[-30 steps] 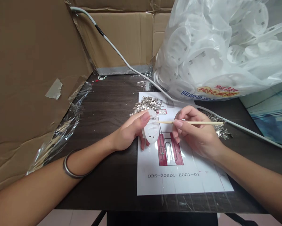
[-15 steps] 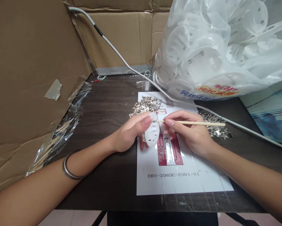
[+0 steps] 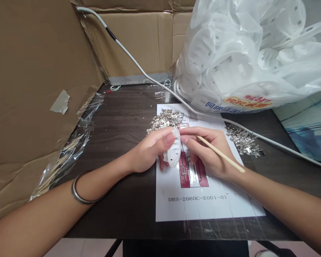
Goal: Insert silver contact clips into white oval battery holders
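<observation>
Printed sheet: white paper (image 3: 197, 210) lettered "DRS-206DC-E001-01", flat on the dark bench (image 3: 128, 200).
Left hand: the left hand (image 3: 149, 151), bracelet (image 3: 76, 189) on its forearm, grips an oval white plastic piece (image 3: 173, 155) above the sheet, thumb on top.
Right hand: the right hand (image 3: 212, 150) holds a pale stick (image 3: 224, 157) slanting back over the wrist; fingertips meet the piece's right edge, contact unclear.
Metal parts: one silver heap (image 3: 164, 119) just beyond the left hand, another (image 3: 244, 141) beyond the right.
Behind: a white cable (image 3: 139, 64), a clear bag (image 3: 237, 71) of white pieces, cardboard (image 3: 139, 46).
</observation>
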`<action>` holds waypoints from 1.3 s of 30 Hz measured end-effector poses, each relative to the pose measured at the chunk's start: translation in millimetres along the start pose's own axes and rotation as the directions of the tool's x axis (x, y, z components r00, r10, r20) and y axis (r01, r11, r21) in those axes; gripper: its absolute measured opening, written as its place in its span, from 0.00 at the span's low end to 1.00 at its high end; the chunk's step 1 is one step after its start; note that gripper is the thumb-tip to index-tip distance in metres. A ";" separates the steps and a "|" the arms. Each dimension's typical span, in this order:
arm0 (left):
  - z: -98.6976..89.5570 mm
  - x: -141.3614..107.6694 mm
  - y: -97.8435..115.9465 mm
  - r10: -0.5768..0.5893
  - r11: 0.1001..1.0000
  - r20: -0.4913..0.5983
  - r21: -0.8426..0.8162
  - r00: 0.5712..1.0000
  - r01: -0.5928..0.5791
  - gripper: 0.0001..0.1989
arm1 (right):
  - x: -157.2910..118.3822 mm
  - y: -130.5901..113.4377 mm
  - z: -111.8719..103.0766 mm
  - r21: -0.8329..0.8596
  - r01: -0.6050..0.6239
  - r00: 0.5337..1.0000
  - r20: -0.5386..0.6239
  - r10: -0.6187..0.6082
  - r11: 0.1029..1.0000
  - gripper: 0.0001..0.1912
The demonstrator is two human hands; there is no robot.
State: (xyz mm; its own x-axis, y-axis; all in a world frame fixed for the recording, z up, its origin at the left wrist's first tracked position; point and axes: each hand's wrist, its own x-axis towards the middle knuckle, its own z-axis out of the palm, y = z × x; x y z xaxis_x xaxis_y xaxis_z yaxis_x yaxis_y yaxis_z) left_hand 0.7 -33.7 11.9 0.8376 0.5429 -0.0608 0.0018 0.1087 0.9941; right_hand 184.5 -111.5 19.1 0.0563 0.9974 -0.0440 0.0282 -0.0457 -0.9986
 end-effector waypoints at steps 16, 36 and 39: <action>0.9 1.5 4.1 0.077 0.983 -0.005 0.167 0.997 -0.075 0.35 | 6.9 -2.1 -0.2 0.154 -0.086 0.995 0.056 0.078 0.984 0.12; 1.7 3.4 4.4 0.046 0.987 -0.013 0.157 0.999 -0.043 0.37 | 8.2 -2.2 -1.0 0.126 -0.127 0.991 0.062 0.120 0.984 0.13; 0.4 3.6 3.2 0.065 0.988 -0.006 0.140 0.998 -0.063 0.36 | 7.8 -2.3 -2.6 0.109 -0.150 0.987 0.073 0.143 0.983 0.14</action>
State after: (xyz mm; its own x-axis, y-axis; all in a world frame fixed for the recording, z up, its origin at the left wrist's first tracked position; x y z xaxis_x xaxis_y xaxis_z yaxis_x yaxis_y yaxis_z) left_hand 4.0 -31.7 14.9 0.8324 0.5541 0.0032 0.0252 -0.0437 0.9987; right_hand 187.4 -103.8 21.2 -0.0135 0.9820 -0.1882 -0.0892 -0.1886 -0.9780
